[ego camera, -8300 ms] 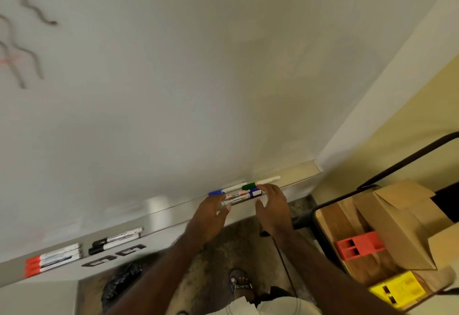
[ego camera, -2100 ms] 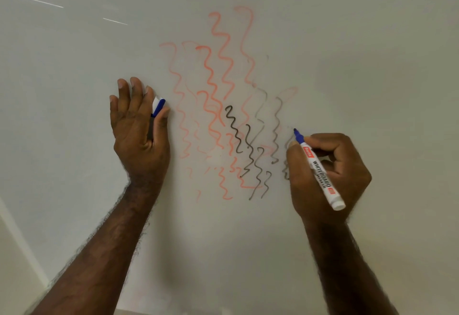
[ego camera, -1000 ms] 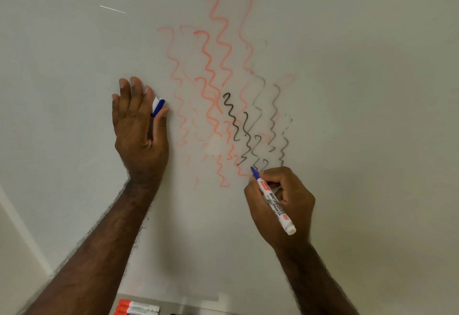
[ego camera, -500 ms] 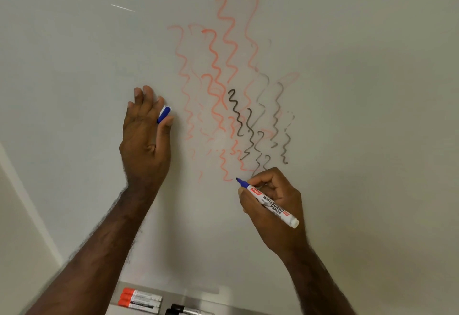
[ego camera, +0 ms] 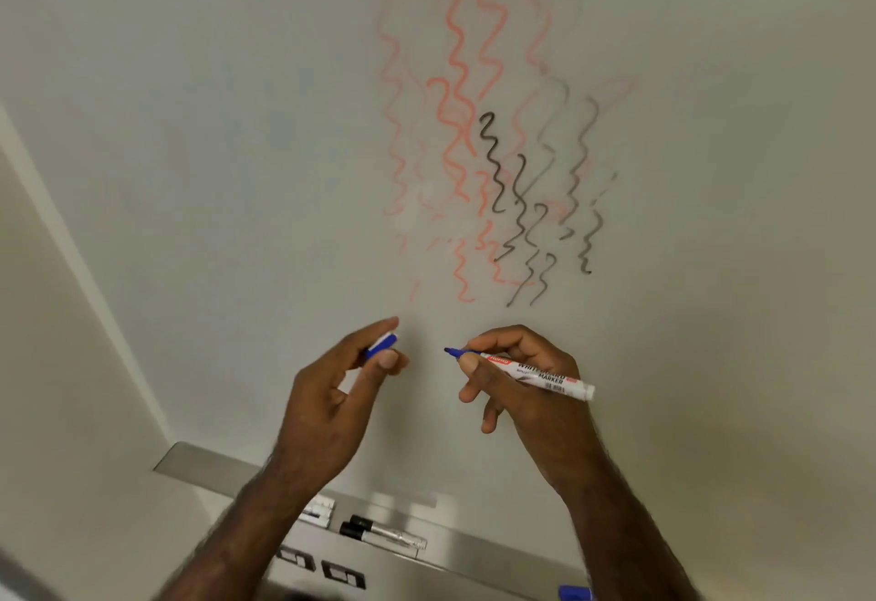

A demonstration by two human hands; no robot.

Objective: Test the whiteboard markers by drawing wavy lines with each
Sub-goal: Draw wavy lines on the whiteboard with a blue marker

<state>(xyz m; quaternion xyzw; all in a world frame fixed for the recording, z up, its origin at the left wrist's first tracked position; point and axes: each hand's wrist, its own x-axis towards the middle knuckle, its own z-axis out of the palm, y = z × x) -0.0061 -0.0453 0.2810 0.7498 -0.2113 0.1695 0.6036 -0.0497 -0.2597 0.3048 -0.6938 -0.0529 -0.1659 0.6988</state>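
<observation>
The right hand pinches the blue marker between thumb and forefingers near its tip, the barrel running back over the knuckles and the uncapped blue nib pointing left, clear of the whiteboard and not touching it. The left hand pinches the blue cap between thumb and fingertips, its end turned toward the nib; cap and nib sit at about the same height, near each other but apart. This facing arrangement suggests the marker is about to be recapped, though that is a judgement only. Above both hands the board carries a cluster of red wavy lines and, to their right, black wavy lines, some strong and some faint; no clearly blue line can be made out, so whether this marker writes cannot be confirmed here. Below, the metal tray at the board's lower edge holds a black marker lying flat and white marker ends partly hidden by the left forearm; a blue object at the bottom edge is too cropped to identify. Red and black appear tested; other markers in the tray likely remain.
</observation>
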